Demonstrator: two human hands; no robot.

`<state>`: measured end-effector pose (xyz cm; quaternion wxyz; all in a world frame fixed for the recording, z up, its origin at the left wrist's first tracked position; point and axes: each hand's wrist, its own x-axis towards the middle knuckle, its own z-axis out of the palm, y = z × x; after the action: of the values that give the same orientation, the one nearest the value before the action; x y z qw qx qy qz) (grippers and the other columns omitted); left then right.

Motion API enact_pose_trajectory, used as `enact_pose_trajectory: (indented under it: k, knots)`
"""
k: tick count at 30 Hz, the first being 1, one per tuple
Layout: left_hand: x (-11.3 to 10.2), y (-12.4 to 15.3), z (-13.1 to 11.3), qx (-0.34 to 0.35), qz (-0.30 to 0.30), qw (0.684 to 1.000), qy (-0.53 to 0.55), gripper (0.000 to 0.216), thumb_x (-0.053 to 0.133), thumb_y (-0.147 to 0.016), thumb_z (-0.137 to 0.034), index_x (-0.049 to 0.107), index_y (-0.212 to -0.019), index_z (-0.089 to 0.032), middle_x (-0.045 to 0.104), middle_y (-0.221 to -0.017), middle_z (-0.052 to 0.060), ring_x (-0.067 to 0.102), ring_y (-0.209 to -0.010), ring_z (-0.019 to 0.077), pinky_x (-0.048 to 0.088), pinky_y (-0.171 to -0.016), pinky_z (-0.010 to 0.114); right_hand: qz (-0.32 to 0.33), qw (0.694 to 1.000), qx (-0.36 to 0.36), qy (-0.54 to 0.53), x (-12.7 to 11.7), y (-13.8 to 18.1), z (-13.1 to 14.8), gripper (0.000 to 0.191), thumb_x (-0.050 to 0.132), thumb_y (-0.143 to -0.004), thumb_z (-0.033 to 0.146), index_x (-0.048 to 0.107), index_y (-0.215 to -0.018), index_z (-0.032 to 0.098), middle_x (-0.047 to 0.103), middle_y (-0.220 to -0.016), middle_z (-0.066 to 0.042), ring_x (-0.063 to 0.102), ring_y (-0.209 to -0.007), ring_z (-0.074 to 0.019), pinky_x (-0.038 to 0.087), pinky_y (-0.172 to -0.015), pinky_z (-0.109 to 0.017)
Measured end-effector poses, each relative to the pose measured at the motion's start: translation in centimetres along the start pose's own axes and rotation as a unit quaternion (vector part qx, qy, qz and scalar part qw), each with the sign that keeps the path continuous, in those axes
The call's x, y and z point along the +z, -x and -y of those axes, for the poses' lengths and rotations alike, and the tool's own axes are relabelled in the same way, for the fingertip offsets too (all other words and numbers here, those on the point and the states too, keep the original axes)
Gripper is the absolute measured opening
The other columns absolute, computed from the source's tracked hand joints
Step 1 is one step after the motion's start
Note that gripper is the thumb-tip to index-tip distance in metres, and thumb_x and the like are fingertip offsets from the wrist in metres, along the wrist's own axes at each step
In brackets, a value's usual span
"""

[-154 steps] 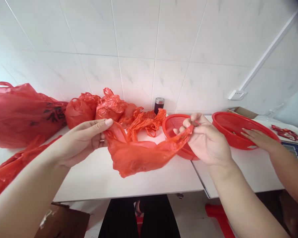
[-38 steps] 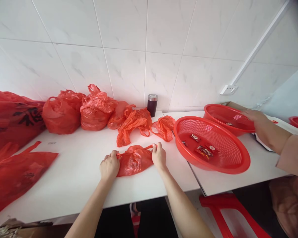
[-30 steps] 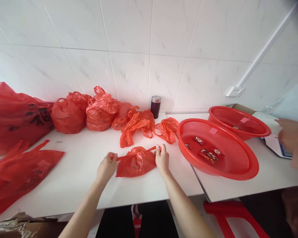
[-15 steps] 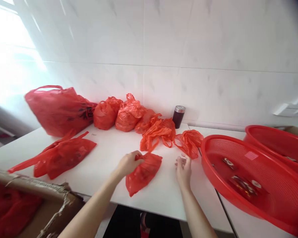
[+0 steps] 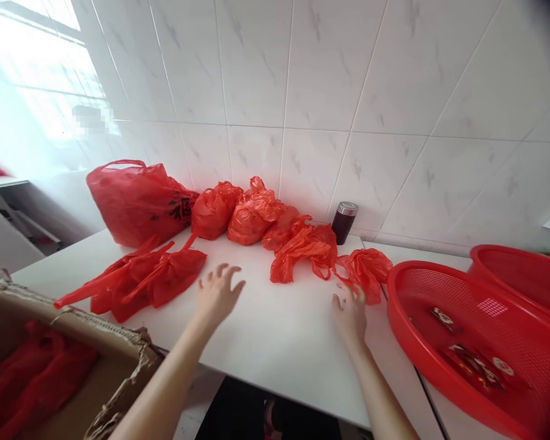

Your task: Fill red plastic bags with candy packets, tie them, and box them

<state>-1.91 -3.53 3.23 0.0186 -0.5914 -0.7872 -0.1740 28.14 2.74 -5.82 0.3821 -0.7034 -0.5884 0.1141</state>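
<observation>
My left hand (image 5: 217,296) is over the white table with its fingers spread and nothing in them. Just left of it, a small filled red plastic bag (image 5: 181,275) lies against another red bag (image 5: 112,284) with long handles stretched toward the box. My right hand (image 5: 351,311) has its thumb and fingers apart, at the near edge of a crumpled red plastic bag (image 5: 369,269). Whether its fingertips touch that bag, I cannot tell. More loose red bags (image 5: 302,244) lie bunched between the hands, farther back.
A large red bag (image 5: 137,205) and several filled red bags (image 5: 252,214) stand along the tiled wall beside a dark tumbler (image 5: 344,223). Red plastic baskets (image 5: 398,305) occupy the right, the nearer holding small packets (image 5: 476,366). A cardboard box (image 5: 119,342) with red bags is at lower left.
The small filled bag has gone from the table's middle to the left, beside the other bag, and my left hand has let go. My right hand has stayed near the crumpled bag.
</observation>
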Motion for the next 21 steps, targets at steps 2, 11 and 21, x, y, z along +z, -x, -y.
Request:
enact_pose_trajectory:
  k: [2,11,21]
  knots:
    - [2.1,1.9,-1.8,0.042,0.050,0.997,0.034,0.033,0.052,-0.089,-0.037,0.062,-0.119,-0.030,0.052,-0.138,0.008,0.050,-0.121,0.0309,0.031,-0.103,0.054,0.035,0.993,0.008,0.109,-0.8,-1.7,-0.1,0.041,0.042,-0.087,0.034,0.057,-0.125,0.024,0.019,-0.154,-0.014,0.058,-0.110,-0.0295,0.048,-0.074,-0.038]
    - [4.8,5.4,-4.8,0.095,0.207,0.927,0.298,0.033,0.046,-0.090,-0.042,0.060,-0.116,-0.029,0.050,-0.137,0.007,0.052,-0.120,0.0272,0.041,-0.096,0.044,0.083,0.989,-0.025,0.121,-3.6,-0.4,-0.2,0.040,0.041,-0.092,0.032,0.058,-0.126,0.018,0.057,-0.129,-0.011,0.060,-0.109,-0.0228,0.050,-0.084,-0.032]
    - [4.3,6.3,-8.2,-0.003,0.349,0.716,0.604,0.041,0.060,-0.082,-0.052,0.066,-0.097,-0.014,0.070,-0.089,0.007,0.062,-0.083,0.0201,0.048,-0.076,0.029,0.160,0.954,-0.210,-0.138,-4.9,13.5,6.5,0.024,0.052,-0.086,0.018,0.062,-0.108,0.025,0.070,-0.097,-0.003,0.065,-0.089,-0.0179,0.053,-0.079,-0.029]
